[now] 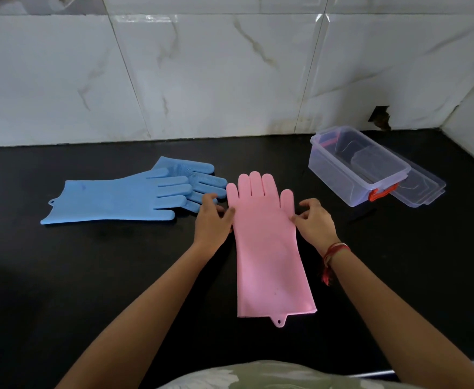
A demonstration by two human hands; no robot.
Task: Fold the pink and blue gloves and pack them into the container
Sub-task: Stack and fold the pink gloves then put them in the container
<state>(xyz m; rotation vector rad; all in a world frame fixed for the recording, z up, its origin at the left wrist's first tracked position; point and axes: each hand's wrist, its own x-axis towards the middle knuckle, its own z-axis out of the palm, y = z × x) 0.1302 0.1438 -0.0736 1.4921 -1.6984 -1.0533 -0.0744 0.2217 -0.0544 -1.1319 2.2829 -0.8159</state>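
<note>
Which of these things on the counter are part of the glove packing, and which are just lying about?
Part of the job:
pink glove, flat, held at its edges by the left hand and right hand
blue gloves, stacked, unfolded
clear container, open
its lid, beside it

Just there:
black counter
marble wall tiles
wrist thread

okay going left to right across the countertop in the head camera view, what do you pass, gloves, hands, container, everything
Blue gloves → left hand → pink glove → right hand → clear container → its lid lying beside it, all on the black counter.
</note>
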